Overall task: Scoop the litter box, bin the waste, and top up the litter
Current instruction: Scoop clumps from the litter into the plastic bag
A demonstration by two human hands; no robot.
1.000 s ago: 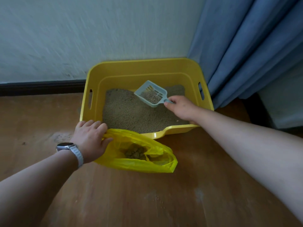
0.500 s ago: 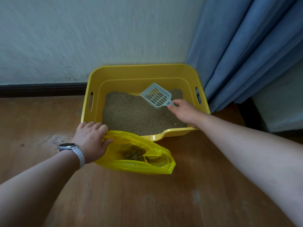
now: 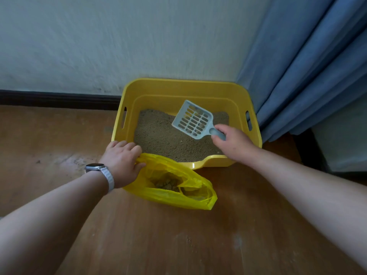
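- Head view: box (image 3: pixel 178 82) on floor (image 3: pixel 178 245) against wall (image 3: pixel 119 36), curtain (image 3: pixel 307 76) to its right; litter (image 3: pixel 162 135) inside, banked higher at the back.
- R hand (image 3: pixel 234 144) has its fingers curled round the scoop (image 3: pixel 192 123) handle. Scoop tilted up over the litter, slots near empty.
- L hand (image 3: pixel 121 161) grips the bag (image 3: pixel 190 201) rim at the box's near-left corner, mouth open; clumps (image 3: pixel 167 184) inside.
- Scoop prob. light, stiff plastic — handle's the place to grip. Bag looks thin, floppy — likely closes unless its rim's held.

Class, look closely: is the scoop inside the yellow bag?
No, the right hand holds the scoop above the litter in the box, while the bag lies on the floor.
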